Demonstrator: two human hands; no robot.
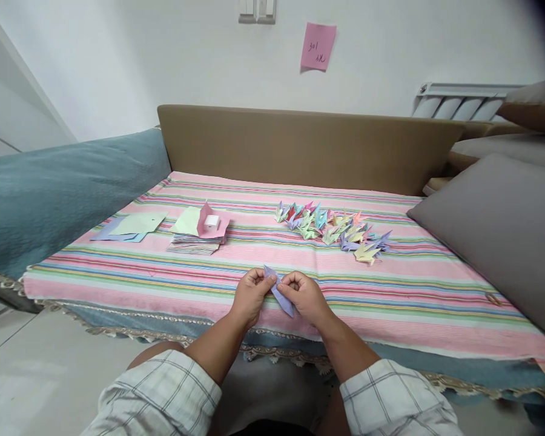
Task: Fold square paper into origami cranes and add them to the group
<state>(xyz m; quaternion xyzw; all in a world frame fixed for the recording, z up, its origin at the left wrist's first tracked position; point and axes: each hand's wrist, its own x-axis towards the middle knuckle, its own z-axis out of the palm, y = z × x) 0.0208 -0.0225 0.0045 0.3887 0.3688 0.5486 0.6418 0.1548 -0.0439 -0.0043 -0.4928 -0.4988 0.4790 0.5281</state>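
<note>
A narrow folded piece of purple paper (285, 303) is held slantwise over the front of the striped cloth, pointed at its upper end. My left hand (253, 292) pinches it near the top from the left side. From the right, my right hand (303, 293) grips its edge between thumb and bent fingers. Both thumbs press on the paper close together. Beyond my hands, to the right, several folded paper cranes (331, 227) in mixed colours lie in a cluster.
A stack of paper squares (195, 243) carries a small white block (212, 221). Loose green and blue sheets (138, 224) lie farther left. A grey cushion (495, 224) stands at the right, a blue armrest (72, 188) at the left, and a brown backrest (300, 148) behind the striped cloth (131, 272).
</note>
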